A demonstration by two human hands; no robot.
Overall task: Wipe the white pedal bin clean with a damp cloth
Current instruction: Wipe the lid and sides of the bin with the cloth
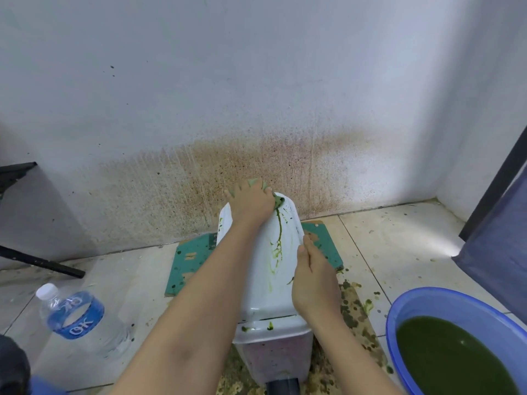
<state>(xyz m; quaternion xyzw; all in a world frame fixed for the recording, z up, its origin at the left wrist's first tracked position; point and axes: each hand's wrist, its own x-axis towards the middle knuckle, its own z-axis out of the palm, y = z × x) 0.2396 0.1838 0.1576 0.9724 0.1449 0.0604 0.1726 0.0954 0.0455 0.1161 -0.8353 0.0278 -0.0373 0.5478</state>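
Left hand [251,201]: reaches to the far end of the bin's lid, palm down. Its fingers curl over a bunched pale green cloth [255,183] and press it onto the lid's far edge.
Right hand [310,280]: lies flat against the right side of the lid, nearer the person than the left hand. Its fingers are straight and close together and grip nothing.
Bin: a white plastic pedal bin [262,286] with a domed lid stands under and between both hands, lid closed. Its black pedal [282,386] is below the right wrist.
Stains: a dark green streak [279,235] runs down the lid from the cloth towards the right fingertips. Smaller green spots sit on the lid's near rim.
Board: a flat green board [191,260] lies on the floor beneath the bin and shows on both sides of the arms.
Basin: a blue plastic basin [445,302] holding dark green liquid [450,354] stands right of the right forearm.
Bottle: a clear plastic water bottle with a blue label and white cap [74,315] lies left of the left forearm.
Wall: a white wall [256,95] speckled brown rises just beyond the left hand.
Floor: pale floor tiles [399,238] are spattered green and brown near the right arm.
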